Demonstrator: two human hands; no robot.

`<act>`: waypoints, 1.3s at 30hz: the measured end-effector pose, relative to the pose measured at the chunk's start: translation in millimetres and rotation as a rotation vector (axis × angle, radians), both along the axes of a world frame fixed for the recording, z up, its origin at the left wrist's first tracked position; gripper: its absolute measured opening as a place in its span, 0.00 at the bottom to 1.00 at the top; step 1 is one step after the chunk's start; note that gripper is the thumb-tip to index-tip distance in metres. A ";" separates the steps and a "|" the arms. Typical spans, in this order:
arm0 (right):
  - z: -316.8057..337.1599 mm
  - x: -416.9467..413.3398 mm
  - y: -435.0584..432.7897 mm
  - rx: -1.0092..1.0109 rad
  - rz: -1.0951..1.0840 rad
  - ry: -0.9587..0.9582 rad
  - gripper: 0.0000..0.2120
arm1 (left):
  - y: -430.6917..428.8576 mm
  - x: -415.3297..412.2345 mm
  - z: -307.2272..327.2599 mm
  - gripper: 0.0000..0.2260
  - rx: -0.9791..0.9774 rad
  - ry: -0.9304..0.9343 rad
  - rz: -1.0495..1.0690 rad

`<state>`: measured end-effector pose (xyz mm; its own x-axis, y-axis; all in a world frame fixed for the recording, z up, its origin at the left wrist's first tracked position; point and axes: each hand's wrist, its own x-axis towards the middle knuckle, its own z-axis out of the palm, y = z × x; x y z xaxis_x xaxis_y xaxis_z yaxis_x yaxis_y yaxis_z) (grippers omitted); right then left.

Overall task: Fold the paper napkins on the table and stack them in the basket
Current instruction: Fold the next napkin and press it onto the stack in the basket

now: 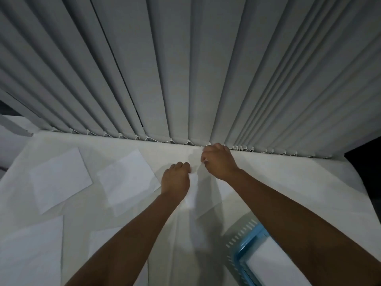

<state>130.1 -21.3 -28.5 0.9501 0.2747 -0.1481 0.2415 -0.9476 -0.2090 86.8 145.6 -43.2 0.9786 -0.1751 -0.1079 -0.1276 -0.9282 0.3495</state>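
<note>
A white cloth-covered table (268, 178) runs up to pale grey vertical blinds (185, 69), and on it lie several flat, thin white paper napkins (59, 178), well apart from a blue slotted plastic basket (247, 242) at the near right that already holds a white stack. Both hands are out over the far middle, the left hand (176, 179) and right hand (218, 162) each pinching an edge of one limp white napkin sheet (192, 195). This looks like the start of a fold; next, I judge, the edges must be brought together squarely and creased.
</note>
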 end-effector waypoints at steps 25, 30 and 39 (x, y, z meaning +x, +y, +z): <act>-35.1 -89.4 -29.5 -0.248 -0.001 0.182 0.30 | -35.5 -26.7 -20.7 0.14 0.002 0.199 0.092; -33.6 -88.5 -46.0 -0.239 -0.098 0.190 0.31 | -36.4 -13.6 -21.2 0.10 0.047 0.322 0.086; -16.3 -129.8 -39.6 -0.036 -0.287 0.097 0.26 | -30.0 -27.9 -16.3 0.13 -0.014 0.297 0.109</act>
<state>0.3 -60.9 -44.7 0.9691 -0.0097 -0.2465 -0.0564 -0.9815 -0.1828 58.9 115.6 -59.6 0.9176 -0.0746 -0.3904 0.0819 -0.9257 0.3694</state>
